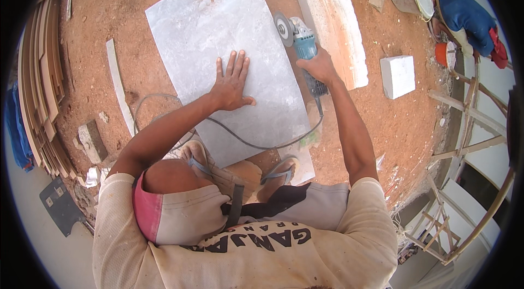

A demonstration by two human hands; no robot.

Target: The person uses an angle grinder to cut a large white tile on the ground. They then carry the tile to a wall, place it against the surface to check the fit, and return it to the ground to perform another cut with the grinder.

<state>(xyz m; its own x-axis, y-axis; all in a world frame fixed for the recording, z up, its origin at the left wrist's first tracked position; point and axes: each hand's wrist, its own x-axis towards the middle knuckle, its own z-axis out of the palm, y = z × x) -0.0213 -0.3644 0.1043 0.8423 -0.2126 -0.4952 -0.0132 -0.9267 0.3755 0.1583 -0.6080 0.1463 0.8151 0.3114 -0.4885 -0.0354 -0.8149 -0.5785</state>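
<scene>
Closed round the angle grinder (306, 48) w/ my R hand (319, 65); L hand (231, 86) spread flat on the grey tile (263, 70), on the dirt (393, 141) before me. Disc (283, 29) at its R edge — contact unclear. Tile's one pc, no cut visible across — edge work done or left, can't tell.

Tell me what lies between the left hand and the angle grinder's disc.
In the head view, only the bare surface of the grey slab lies between the left hand and the disc.
</scene>
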